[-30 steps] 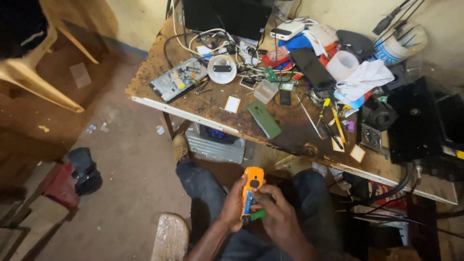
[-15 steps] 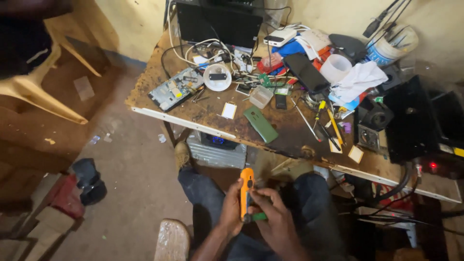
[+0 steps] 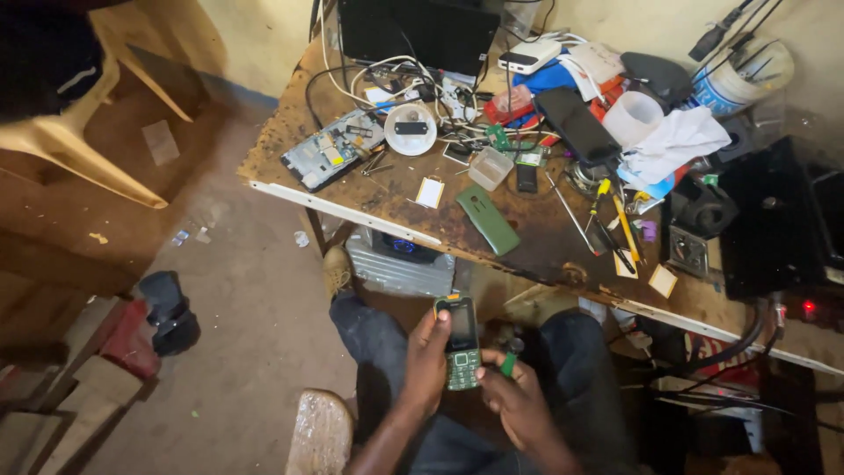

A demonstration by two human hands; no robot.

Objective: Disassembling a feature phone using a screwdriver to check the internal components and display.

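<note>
My left hand (image 3: 428, 359) grips a small keypad phone (image 3: 459, 343) with an orange edge and green body, held upright over my lap, screen and keys facing up. My right hand (image 3: 512, 400) is beside it, fingers closed around a small green-handled tool (image 3: 508, 362) whose tip points toward the phone's lower right side. Both hands are below the front edge of a worn wooden workbench (image 3: 396, 198).
On the bench lie a green phone back cover (image 3: 488, 219), a circuit board (image 3: 332, 149), a white round dish (image 3: 411, 128), screwdrivers (image 3: 615, 224), cables, cloths and a dark monitor (image 3: 418, 33). A pale chair (image 3: 79, 145) stands left. A black box (image 3: 774, 220) sits right. Shoes lie on the dirt floor.
The phone has been turned from its orange back or side to its screen and keypad facing up. The view has shifted slightly closer to the bench.
</note>
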